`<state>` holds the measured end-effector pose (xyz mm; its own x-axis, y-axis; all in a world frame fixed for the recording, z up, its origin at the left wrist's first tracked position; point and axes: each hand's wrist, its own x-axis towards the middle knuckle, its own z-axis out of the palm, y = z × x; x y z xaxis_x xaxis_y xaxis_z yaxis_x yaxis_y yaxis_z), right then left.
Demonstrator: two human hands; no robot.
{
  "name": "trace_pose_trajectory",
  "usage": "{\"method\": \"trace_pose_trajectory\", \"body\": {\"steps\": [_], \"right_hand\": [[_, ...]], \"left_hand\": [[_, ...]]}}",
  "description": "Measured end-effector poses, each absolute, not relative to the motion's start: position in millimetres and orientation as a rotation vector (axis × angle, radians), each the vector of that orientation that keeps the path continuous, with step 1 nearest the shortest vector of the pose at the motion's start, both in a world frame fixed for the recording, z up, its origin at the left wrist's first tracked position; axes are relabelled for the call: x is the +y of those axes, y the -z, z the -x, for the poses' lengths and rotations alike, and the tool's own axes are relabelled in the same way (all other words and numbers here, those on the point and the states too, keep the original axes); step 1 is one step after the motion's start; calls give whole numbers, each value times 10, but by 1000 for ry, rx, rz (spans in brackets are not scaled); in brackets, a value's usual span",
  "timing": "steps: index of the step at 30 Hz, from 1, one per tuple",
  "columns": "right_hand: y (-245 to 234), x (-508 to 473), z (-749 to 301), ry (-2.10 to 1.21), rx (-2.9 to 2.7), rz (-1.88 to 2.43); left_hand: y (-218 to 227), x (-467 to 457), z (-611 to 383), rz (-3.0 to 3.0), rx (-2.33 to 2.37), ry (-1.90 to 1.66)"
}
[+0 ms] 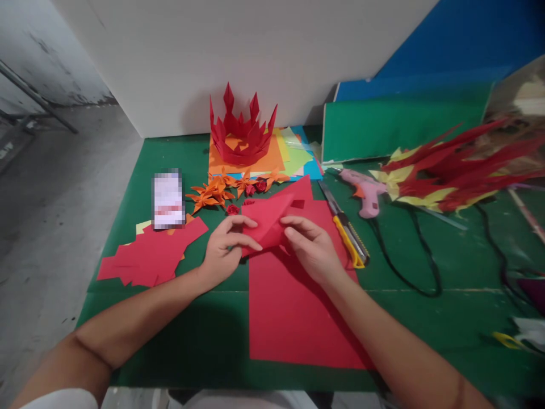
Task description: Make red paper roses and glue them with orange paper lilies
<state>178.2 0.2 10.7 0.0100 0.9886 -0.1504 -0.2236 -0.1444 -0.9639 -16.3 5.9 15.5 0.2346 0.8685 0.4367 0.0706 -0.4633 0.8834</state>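
Observation:
Both hands hold a folded piece of red paper (267, 218) above a large red sheet (293, 318) lying on the green table. My left hand (227, 244) grips its left side, with the thumb along the lower edge and the fingers at the upper left. At the right edge, my right hand (313, 247) pinches the paper between thumb and fingers. A diagonal flap runs across the paper's front. Several orange paper flowers (213, 193) and small red paper roses (233, 209) lie just beyond my left hand. A yellow utility knife (347, 236) rests right of my right hand.
A red paper crown (242, 142) stands on coloured sheets (272, 160) at the back. Red paper scraps (149, 255) and a phone (168, 199) are at left. At right are a pink glue gun (364, 190) with a black cord and a red-and-yellow paper piece (451, 170).

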Motion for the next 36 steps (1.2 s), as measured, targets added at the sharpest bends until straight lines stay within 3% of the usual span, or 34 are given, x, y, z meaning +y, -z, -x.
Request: {"method": "trace_pose_trajectory", "body": {"steps": [11,24,36], "right_hand": [[-66,4,-1782,-1366,-1048,1087],[-141,-44,-1763,-1202,-1406,1177],[-117,-65,-1714,-1316,-1331,1105]], "left_hand": [[-130,44,153,-1679,754,-1213],[-116,86,114,-1724,1041,-1203],[-127,79,111,-1847,1075,-1237]]}}
